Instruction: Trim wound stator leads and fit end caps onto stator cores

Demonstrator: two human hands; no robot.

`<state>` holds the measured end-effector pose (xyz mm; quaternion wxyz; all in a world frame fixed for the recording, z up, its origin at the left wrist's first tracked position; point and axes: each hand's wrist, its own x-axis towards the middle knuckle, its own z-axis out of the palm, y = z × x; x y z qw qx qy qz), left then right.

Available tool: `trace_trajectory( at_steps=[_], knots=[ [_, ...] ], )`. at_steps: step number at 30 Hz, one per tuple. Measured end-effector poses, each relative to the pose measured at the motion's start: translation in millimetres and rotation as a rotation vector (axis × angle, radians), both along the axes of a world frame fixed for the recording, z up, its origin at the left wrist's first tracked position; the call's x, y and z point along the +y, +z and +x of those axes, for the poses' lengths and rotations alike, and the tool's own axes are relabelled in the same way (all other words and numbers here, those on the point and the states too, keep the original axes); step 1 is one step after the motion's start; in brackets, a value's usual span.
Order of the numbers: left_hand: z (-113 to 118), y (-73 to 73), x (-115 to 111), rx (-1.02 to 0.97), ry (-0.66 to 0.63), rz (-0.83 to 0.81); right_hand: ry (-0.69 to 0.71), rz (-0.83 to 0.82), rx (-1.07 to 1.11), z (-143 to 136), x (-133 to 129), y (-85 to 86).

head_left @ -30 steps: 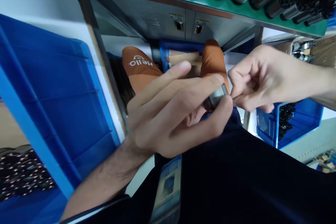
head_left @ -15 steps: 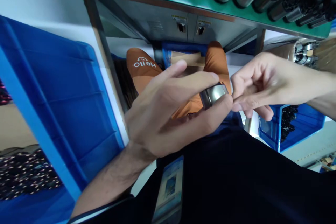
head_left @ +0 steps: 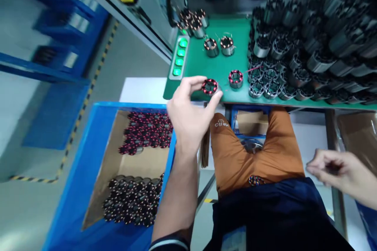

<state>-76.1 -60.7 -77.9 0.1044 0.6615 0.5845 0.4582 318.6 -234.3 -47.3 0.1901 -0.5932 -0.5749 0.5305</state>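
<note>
My left hand [head_left: 190, 111] grips a motor stator [head_left: 210, 86] with red windings between thumb and fingers, at the front edge of the green worktop [head_left: 203, 66]. Just right of it stands another red-wound stator [head_left: 236, 79], with a thin red wire trailing to the right. Two copper-wound stators [head_left: 226, 45] with loose wire ends are farther back. My right hand [head_left: 338, 170] is away from the worktop, over the floor right of my knees. Its fingers are curled with thumb and forefinger together; whether anything is pinched there cannot be made out.
Many bare stator cores [head_left: 271, 74] are stacked on the worktop's right side. A panel of green lit buttons [head_left: 179, 62] is at its left edge, with machinery behind. At lower left, a blue crate [head_left: 97, 125] holds red-wound and copper-wound stators on cardboard.
My view has swung up and left to the worktop. The left hand has moved from my lap to the worktop's edge. My right hand, earlier touching the left fingers, is now far apart.
</note>
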Motion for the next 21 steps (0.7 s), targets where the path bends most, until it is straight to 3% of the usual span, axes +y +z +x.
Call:
trace_trajectory(
  at_steps=[3,7,10,15,18,20,21],
  knots=[
    [-7,-10.5,40,0.016,-0.045,-0.077,0.081,-0.069,0.144,-19,-29,-28.5],
    [-17,-1.9,81,-0.041,-0.116,-0.173,0.098,-0.361,0.138,-30,-51,-51.1],
    [-22,12.0,118,0.047,-0.165,-0.236,0.073,-0.414,0.201,-35,-52,-56.6],
    [-14,34.6,169,0.276,-0.206,-0.341,0.142,-0.279,0.119,-56,-40,-48.8],
    [-6,42.1,166,0.256,-0.185,-0.312,0.133,-0.173,0.160,-68,-29,-38.0],
    [1,35.9,136,0.238,-0.232,-0.340,-0.011,-0.043,0.265,-71,-19,-29.1],
    [5,29.9,111,0.222,-0.276,-0.372,-0.121,0.024,0.313,-72,-14,-24.7]
  ],
)
